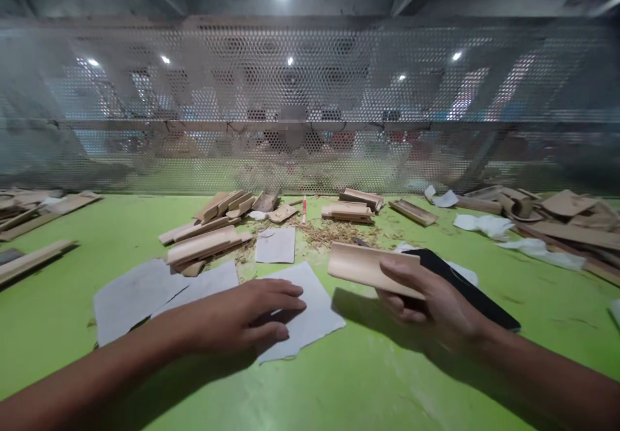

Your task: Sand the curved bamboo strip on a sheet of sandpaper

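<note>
My right hand grips a pale, trough-shaped piece of wood or bamboo by its right end, thumb on top and fingers beneath. The piece is held above the green table and casts a shadow on it. Palm down, my left hand rests on or just over a white sheet, fingers stretched out and holding nothing. Two more white sheets, a left one and a smaller square one, lie beyond it. Under my right wrist lies a flat black object, partly hidden.
Similar curved pieces are piled at centre left, with another stack at centre right. Shavings are scattered between them, near a small red-and-white stick. More pieces and crumpled white scraps lie right. A perforated metal screen stands behind.
</note>
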Demonstrator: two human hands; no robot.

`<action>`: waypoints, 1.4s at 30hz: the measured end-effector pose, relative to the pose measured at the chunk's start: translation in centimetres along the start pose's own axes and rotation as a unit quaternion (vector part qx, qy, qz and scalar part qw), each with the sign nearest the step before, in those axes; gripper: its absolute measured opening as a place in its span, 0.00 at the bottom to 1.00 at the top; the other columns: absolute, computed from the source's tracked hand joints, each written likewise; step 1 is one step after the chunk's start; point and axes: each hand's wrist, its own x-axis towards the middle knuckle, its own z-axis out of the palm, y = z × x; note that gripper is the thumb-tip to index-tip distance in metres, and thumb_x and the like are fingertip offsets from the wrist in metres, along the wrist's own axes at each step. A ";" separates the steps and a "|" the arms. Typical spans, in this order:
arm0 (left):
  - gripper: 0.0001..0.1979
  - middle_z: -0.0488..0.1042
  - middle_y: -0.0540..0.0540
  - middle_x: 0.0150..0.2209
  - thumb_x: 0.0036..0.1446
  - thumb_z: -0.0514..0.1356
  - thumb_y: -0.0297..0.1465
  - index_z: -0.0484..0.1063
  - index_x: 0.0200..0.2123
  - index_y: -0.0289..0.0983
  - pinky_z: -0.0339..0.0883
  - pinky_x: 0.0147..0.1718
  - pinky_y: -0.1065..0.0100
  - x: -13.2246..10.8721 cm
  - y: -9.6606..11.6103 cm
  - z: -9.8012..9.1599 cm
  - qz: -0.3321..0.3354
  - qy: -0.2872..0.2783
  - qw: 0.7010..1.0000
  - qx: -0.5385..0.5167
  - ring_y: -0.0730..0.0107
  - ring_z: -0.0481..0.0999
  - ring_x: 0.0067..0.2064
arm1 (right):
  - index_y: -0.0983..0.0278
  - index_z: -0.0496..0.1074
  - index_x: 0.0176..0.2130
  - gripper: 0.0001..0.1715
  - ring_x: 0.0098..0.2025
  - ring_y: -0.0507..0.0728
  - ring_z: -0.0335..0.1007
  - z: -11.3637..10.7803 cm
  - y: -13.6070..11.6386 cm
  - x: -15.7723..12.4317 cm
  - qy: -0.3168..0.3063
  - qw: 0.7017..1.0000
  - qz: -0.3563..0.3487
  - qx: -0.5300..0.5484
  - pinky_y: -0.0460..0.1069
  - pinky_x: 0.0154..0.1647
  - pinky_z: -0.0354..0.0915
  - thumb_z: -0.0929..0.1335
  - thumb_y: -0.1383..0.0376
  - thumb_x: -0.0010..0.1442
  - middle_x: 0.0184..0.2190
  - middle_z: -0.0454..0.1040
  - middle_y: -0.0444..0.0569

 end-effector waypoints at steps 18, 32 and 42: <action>0.32 0.57 0.39 0.73 0.70 0.58 0.43 0.58 0.73 0.40 0.56 0.68 0.46 0.1 0.8 2.6 -0.073 0.036 0.995 0.050 0.44 0.59 0.71 | 0.64 0.72 0.32 0.13 0.12 0.43 0.46 -0.3 -0.6 -0.2 -0.068 0.974 0.074 0.205 0.39 0.14 0.49 0.72 0.57 0.63 0.15 0.66 0.41; 0.32 0.60 0.38 0.72 0.70 0.59 0.45 0.61 0.71 0.39 0.57 0.68 0.47 0.4 0.7 2.4 -0.060 0.039 0.996 0.058 0.44 0.61 0.71 | 0.63 0.70 0.31 0.16 0.11 0.43 0.44 -0.4 -0.6 -0.4 -0.067 0.980 0.075 0.174 0.39 0.13 0.47 0.72 0.54 0.61 0.14 0.66 0.40; 0.34 0.60 0.38 0.72 0.69 0.60 0.45 0.59 0.72 0.39 0.58 0.67 0.46 0.3 0.7 2.5 -0.071 0.051 0.995 0.041 0.44 0.62 0.70 | 0.61 0.82 0.45 0.20 0.42 0.62 0.78 -0.8 0.6 0.1 -0.055 0.933 -0.139 -0.327 0.52 0.41 0.74 0.70 0.49 0.67 0.41 0.83 0.54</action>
